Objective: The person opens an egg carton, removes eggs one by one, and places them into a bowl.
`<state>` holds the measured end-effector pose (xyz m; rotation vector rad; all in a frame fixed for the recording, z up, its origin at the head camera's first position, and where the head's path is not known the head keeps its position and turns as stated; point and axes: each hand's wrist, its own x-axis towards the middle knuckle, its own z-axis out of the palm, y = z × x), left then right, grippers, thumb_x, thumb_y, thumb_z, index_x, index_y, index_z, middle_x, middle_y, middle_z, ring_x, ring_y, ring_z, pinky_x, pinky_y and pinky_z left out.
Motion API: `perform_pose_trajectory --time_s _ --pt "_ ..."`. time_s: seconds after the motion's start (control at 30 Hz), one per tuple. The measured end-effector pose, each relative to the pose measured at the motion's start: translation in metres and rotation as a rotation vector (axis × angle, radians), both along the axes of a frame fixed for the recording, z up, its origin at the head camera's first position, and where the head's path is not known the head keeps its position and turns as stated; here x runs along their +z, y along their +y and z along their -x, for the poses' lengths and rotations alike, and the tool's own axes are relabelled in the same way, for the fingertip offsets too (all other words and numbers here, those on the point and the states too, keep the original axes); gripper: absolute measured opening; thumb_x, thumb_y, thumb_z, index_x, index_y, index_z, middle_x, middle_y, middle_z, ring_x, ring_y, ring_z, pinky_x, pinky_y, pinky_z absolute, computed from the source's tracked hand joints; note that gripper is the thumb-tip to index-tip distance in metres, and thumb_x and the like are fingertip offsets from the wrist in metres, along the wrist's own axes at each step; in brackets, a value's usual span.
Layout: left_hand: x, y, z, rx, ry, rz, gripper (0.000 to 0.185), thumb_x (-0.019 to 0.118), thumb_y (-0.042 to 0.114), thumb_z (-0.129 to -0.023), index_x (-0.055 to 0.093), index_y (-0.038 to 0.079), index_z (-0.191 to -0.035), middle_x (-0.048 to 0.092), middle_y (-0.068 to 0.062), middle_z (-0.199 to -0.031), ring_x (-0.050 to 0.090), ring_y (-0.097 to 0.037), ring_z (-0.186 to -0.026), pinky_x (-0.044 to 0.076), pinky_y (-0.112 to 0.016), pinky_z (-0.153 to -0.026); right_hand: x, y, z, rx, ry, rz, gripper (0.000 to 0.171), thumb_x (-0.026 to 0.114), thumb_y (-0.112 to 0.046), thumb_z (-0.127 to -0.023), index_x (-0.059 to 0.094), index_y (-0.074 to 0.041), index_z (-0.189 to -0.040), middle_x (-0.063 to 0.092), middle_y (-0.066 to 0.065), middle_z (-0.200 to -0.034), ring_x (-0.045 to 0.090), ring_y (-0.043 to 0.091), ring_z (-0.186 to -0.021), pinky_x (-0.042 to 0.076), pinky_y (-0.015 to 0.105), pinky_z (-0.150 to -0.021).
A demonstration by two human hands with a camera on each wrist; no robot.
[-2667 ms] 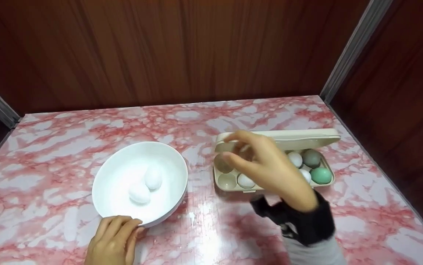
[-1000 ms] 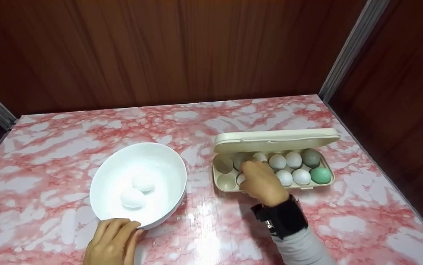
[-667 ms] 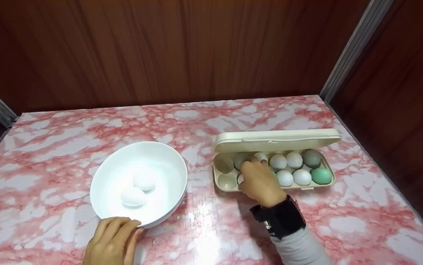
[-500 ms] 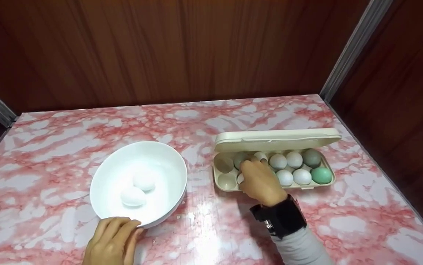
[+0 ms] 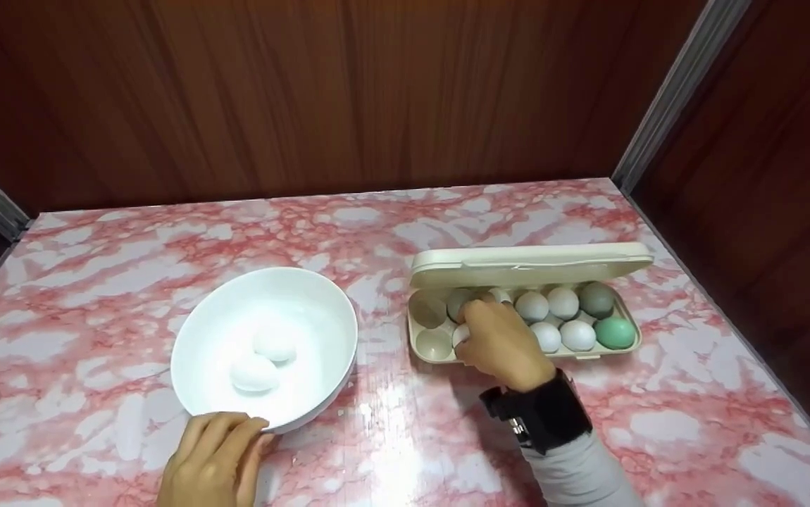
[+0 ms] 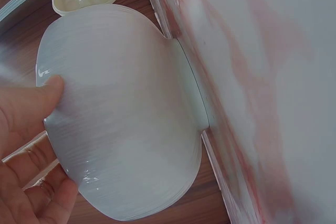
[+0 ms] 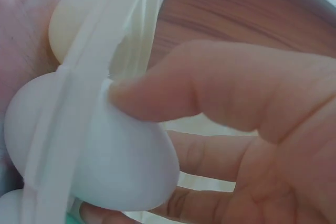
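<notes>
My left hand (image 5: 209, 461) holds the near rim of a white bowl (image 5: 201, 317), with its thumb on the outer wall in the left wrist view. Two white eggs (image 5: 255, 373) lie together in the bowl. At right stands a cream egg carton (image 5: 592, 355), its lid (image 5: 532, 264) raised. My right hand (image 5: 507, 348) reaches into the carton's left half. In the right wrist view its thumb and fingers grip a white egg (image 7: 131, 161), still low in the front row. The hand hides some neighbouring cups in the head view.
White eggs (image 5: 563, 303), a green egg (image 5: 615, 333) and a grey-green egg (image 5: 596, 300) fill the carton's right side. Two cups at its left end (image 5: 434, 345) hold nothing. Dark wood panels (image 5: 306, 105) wall the red-and-white marbled table (image 5: 130, 246).
From above the carton, my right hand has come down into it and taken hold of an egg. The bowl's two eggs have rolled slightly. The left hand stays on the rim.
</notes>
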<state>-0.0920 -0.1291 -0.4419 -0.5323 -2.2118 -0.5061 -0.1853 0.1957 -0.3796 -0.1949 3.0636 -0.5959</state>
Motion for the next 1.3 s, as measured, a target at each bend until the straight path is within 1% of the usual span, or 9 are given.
perform_pose_trajectory --time_s 0.2,0.33,0.4,0.47,0.57,0.7,0.83,1.1,1.3 --pt "0.001 0.0 -0.001 0.001 0.004 0.007 0.062 0.037 0.046 -0.106 0.075 0.005 -0.078 0.068 -0.005 -0.08 0.058 -0.023 -0.08 0.052 -0.029 -0.066 0.001 0.0 -0.003 -0.017 0.023 0.051 0.015 0.064 -0.001 -0.067 0.052 -0.011 -0.066 0.054 0.009 -0.09 0.049 0.023 -0.079 0.043 0.036 -0.066" --pt "0.001 0.0 -0.001 0.005 -0.006 0.016 0.064 0.035 0.046 -0.106 0.075 0.005 -0.078 0.068 -0.005 -0.08 0.059 -0.023 -0.081 0.053 -0.03 -0.065 0.002 -0.001 -0.002 -0.036 0.038 0.081 0.013 0.063 -0.003 -0.066 0.053 -0.011 -0.068 0.053 0.008 -0.088 0.046 0.022 -0.076 0.04 0.035 -0.064" --pt "0.001 0.0 -0.001 0.004 -0.008 0.02 0.064 0.035 0.046 -0.106 0.075 0.004 -0.078 0.068 -0.006 -0.08 0.059 -0.024 -0.08 0.054 -0.03 -0.064 0.002 -0.001 -0.002 -0.039 0.05 0.102 0.014 0.063 -0.003 -0.065 0.051 -0.011 -0.066 0.051 0.008 -0.085 0.043 0.021 -0.075 0.037 0.033 -0.062" --pt "0.001 0.0 -0.001 0.003 -0.005 0.018 0.063 0.035 0.046 -0.106 0.074 0.005 -0.078 0.068 -0.006 -0.08 0.059 -0.024 -0.08 0.054 -0.03 -0.064 0.002 -0.001 -0.001 -0.041 0.072 0.124 0.012 0.063 -0.002 -0.066 0.054 -0.011 -0.068 0.051 0.008 -0.085 0.043 0.021 -0.076 0.038 0.033 -0.063" --pt "0.001 0.0 0.0 0.0 0.002 0.013 0.063 0.036 0.046 -0.106 0.074 0.005 -0.078 0.067 -0.006 -0.08 0.059 -0.023 -0.08 0.054 -0.029 -0.064 0.003 -0.001 -0.001 -0.041 0.102 0.159 0.009 0.062 -0.001 -0.068 0.062 -0.007 -0.074 0.054 0.011 -0.09 0.046 0.023 -0.079 0.043 0.035 -0.066" --pt "0.001 0.0 0.0 -0.006 0.007 0.008 0.063 0.037 0.045 -0.106 0.075 0.004 -0.078 0.068 -0.006 -0.079 0.058 -0.023 -0.08 0.053 -0.029 -0.063 0.004 -0.002 -0.001 -0.047 0.115 0.198 0.027 0.061 0.001 -0.071 0.071 -0.002 -0.096 0.058 0.015 -0.102 0.053 0.025 -0.086 0.049 0.039 -0.073" --pt "0.001 0.0 0.0 -0.008 0.008 0.001 0.062 0.038 0.045 -0.106 0.075 0.004 -0.077 0.068 -0.006 -0.079 0.058 -0.023 -0.08 0.053 -0.029 -0.064 0.005 -0.003 -0.002 -0.052 0.118 0.216 0.034 0.062 0.002 -0.074 0.07 0.002 -0.106 0.059 0.017 -0.108 0.057 0.028 -0.092 0.052 0.04 -0.078" --pt "0.0 0.0 0.001 -0.008 0.016 -0.009 0.062 0.038 0.046 -0.105 0.075 0.005 -0.076 0.067 -0.005 -0.078 0.058 -0.022 -0.079 0.052 -0.027 -0.064 0.008 -0.008 -0.006 -0.03 0.167 0.201 0.025 0.063 0.002 -0.073 0.07 0.001 -0.097 0.061 0.014 -0.097 0.059 0.029 -0.091 0.052 0.041 -0.078" --pt "-0.001 0.0 0.002 -0.01 0.03 -0.013 0.061 0.039 0.045 -0.105 0.075 0.005 -0.075 0.068 -0.005 -0.078 0.058 -0.022 -0.078 0.051 -0.028 -0.063 0.012 -0.01 -0.01 -0.015 0.171 0.201 0.031 0.063 0.001 -0.074 0.07 0.002 -0.104 0.061 0.015 -0.101 0.059 0.029 -0.09 0.052 0.04 -0.078"
